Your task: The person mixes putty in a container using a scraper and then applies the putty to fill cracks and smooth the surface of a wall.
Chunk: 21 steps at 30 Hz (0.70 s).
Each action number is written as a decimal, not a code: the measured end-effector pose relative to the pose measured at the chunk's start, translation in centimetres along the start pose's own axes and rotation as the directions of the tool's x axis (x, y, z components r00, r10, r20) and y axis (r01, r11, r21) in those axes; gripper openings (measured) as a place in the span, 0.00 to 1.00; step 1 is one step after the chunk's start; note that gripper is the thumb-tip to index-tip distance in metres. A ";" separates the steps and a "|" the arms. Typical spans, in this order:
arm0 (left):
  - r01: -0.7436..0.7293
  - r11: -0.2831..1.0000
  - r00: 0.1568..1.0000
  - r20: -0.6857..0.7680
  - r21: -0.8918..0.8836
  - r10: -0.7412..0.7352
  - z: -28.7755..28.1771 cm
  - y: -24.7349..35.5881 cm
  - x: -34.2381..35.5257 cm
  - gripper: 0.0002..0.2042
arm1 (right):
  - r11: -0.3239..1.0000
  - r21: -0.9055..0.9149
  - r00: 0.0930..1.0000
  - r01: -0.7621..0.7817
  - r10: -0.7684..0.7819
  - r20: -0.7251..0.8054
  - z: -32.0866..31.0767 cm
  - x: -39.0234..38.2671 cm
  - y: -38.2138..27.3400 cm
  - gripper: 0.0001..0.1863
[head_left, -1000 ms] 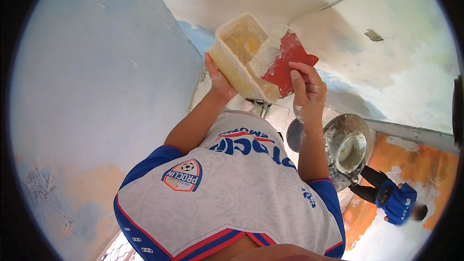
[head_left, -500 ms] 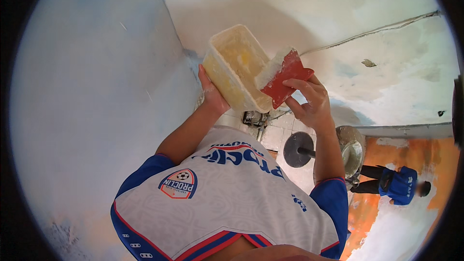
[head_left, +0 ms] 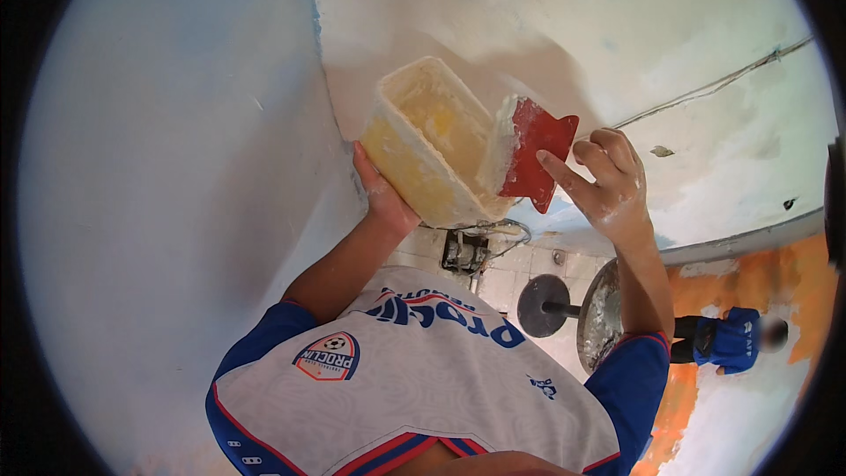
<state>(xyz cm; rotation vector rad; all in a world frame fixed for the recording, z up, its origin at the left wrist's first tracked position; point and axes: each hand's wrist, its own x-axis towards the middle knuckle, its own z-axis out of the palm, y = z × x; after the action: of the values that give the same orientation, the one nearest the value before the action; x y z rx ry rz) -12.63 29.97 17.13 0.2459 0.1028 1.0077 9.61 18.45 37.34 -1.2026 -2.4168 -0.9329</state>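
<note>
My left hand grips the side of an oblong cream plastic tub, tilted, with smeared pale paste and yellowish patches inside. A red flat scraper, its left edge caked in white paste, rests at the right side of the tub's opening. My right hand holds this scraper, one digit pressed on its face and the other fingers bent beside it.
Pale patched walls surround me, one with a long crack or wire. On the tiled floor are a dark machine, a round dark plate and a metal basin. A person in blue stands by an orange wall.
The tub and scraper have moved lower in view. My right hand has shifted rightward, and its fingers sit differently on the scraper. The person behind appears slightly shifted.
</note>
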 end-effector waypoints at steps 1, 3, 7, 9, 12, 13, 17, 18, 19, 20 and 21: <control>-0.004 1.000 0.999 0.051 -0.029 0.006 0.0 0.0 0.1 0.50 | 1.000 0.007 0.999 0.018 -0.018 -0.034 0.0 0.2 0.2 0.21; -0.011 0.999 0.999 0.049 -0.046 0.013 0.3 -0.3 0.6 0.50 | 0.999 0.016 0.997 0.041 -0.040 -0.068 0.3 0.5 0.8 0.21; -0.041 0.998 0.998 0.052 -0.046 0.043 0.9 -0.2 1.6 0.50 | 0.992 0.054 0.983 0.110 -0.100 -0.154 1.3 1.4 2.2 0.16; -0.045 0.998 0.997 0.058 -0.055 0.048 1.4 0.2 1.7 0.50 | 0.991 0.066 0.983 0.118 -0.106 -0.152 1.4 1.7 2.6 0.14; -0.050 0.997 0.998 0.033 -0.053 0.052 2.0 0.4 2.0 0.49 | 0.993 0.067 0.988 0.101 -0.093 -0.121 1.4 1.6 2.6 0.14; -0.062 0.997 0.998 0.012 -0.039 0.062 2.0 0.3 2.1 0.49 | 0.992 0.094 0.989 0.090 -0.078 -0.126 1.5 1.4 2.5 0.14; -0.010 0.999 1.000 0.025 -0.038 0.011 1.8 -0.2 1.5 0.49 | 0.990 0.133 0.995 0.055 -0.043 -0.093 0.9 1.0 1.2 0.14; 0.013 0.999 1.000 0.001 -0.036 -0.013 2.0 -0.5 1.1 0.48 | 0.991 0.132 0.996 0.036 -0.024 -0.088 0.7 0.8 0.8 0.14; 0.036 0.998 0.999 -0.023 -0.042 -0.037 2.0 -0.8 0.8 0.48 | 0.989 0.141 0.997 0.037 -0.028 -0.065 0.2 0.6 0.4 0.14; 0.057 0.998 0.998 -0.025 -0.042 -0.058 1.9 -1.2 0.5 0.48 | 0.988 0.151 0.999 0.038 -0.032 -0.042 -0.2 0.2 0.0 0.14; 0.115 0.989 0.993 0.025 -0.096 -0.113 1.6 -1.5 0.4 0.46 | 0.989 0.148 0.999 0.019 -0.015 -0.031 -0.5 -0.2 -0.3 0.14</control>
<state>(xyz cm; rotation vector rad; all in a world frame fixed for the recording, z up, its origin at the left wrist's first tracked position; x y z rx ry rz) -10.84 29.26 18.29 0.1591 0.0495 0.8939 9.52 17.88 37.47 -1.1093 -2.4285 -0.7547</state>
